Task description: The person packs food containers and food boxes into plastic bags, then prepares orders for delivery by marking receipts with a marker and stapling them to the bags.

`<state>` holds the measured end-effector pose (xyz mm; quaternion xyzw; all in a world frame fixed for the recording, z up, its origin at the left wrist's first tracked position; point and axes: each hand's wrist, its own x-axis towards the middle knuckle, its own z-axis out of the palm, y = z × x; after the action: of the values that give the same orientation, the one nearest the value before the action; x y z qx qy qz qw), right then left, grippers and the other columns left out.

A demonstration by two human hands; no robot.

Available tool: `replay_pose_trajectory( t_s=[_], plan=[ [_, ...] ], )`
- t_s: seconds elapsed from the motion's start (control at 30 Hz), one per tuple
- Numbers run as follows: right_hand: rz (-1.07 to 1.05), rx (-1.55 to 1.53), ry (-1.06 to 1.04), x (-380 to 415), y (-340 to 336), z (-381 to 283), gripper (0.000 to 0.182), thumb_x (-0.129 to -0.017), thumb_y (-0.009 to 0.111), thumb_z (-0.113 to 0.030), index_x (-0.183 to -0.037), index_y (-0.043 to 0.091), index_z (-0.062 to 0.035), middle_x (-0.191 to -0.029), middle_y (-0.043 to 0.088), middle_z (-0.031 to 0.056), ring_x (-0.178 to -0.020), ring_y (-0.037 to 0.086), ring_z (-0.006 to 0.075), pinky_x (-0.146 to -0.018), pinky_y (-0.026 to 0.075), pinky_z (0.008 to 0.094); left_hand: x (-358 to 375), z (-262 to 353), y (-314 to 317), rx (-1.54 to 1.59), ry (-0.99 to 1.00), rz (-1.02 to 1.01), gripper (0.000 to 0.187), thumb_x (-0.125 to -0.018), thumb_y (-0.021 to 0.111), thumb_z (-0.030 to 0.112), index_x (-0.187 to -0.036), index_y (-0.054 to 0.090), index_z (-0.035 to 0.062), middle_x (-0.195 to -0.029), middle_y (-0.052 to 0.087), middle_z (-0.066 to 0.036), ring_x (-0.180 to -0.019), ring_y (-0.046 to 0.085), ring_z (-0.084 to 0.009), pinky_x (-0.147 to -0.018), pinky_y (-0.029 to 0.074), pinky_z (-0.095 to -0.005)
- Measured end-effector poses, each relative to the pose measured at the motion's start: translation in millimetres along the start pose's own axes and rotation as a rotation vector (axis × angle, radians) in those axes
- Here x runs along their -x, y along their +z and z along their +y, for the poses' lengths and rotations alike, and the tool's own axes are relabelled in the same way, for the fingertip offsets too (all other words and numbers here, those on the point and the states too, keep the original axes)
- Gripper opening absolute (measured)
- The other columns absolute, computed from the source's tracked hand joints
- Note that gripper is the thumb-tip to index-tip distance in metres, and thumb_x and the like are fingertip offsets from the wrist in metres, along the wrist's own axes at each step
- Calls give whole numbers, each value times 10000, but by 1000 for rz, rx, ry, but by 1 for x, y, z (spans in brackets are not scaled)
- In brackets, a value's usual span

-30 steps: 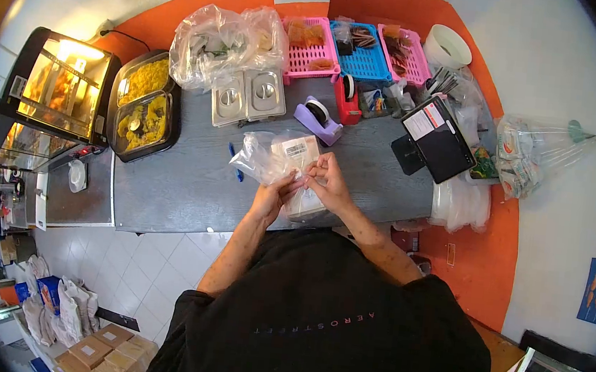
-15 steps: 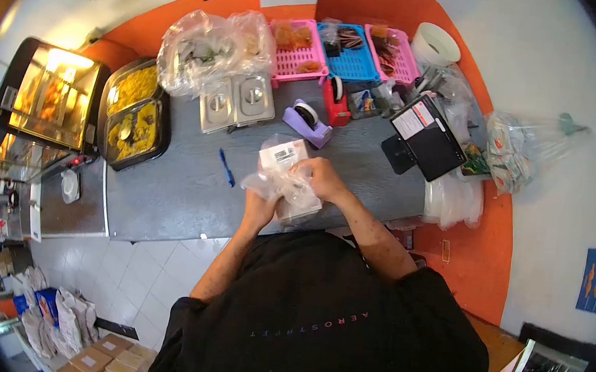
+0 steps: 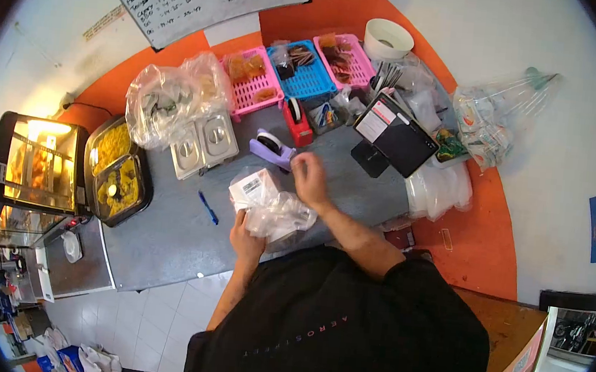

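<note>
A white box (image 3: pixel 255 187) with a printed label stands on the grey counter, partly wrapped in a clear plastic bag (image 3: pixel 281 214). My left hand (image 3: pixel 244 242) grips the near left side of the bagged box; some of its fingers are hidden behind the plastic. My right hand (image 3: pixel 309 180) is off the box, with curled fingers at the front end of a purple tape dispenser (image 3: pixel 271 149). Whatever those fingertips pinch is too small to make out. A blue pen (image 3: pixel 208 207) lies left of the box.
Behind the box stand lidded steel containers (image 3: pixel 205 147), a red tape dispenser (image 3: pixel 297 121), pink (image 3: pixel 353 61) and blue baskets (image 3: pixel 302 79). A tablet on a stand (image 3: pixel 396 134) is at the right. Trays of yellow food (image 3: pixel 119 169) and a lit display case (image 3: pixel 38 168) stand left.
My right hand has let go of the plastic and moved up to the purple tape dispenser. My left hand stays on the bagged box. The view has turned and shifted.
</note>
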<state>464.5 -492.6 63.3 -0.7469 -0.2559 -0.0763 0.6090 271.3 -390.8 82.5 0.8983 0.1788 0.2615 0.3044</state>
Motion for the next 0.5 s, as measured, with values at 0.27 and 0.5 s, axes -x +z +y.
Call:
replay_pose_trajectory(
  t_s=[0.27,0.5],
  plan=[
    [-246,1253,-144,-55,-175,97,506,-885,565,-421,-1304,530,-140,-1479,327,127,-1425,177,289,-1109,129,593,2,-4,13,44,34,189,226,-728,703,175,-901,686,30,-922,657,-184,-800,639,-377,-689,510,-406],
    [-226,1298,-151,-81,-212,101,530,-887,557,-449,-1340,493,-180,-1515,260,86,-1438,130,271,-1112,102,597,11,-18,17,2,21,169,288,-760,688,188,-971,659,-6,-987,654,-200,-945,604,-396,-853,453,-457]
  ],
)
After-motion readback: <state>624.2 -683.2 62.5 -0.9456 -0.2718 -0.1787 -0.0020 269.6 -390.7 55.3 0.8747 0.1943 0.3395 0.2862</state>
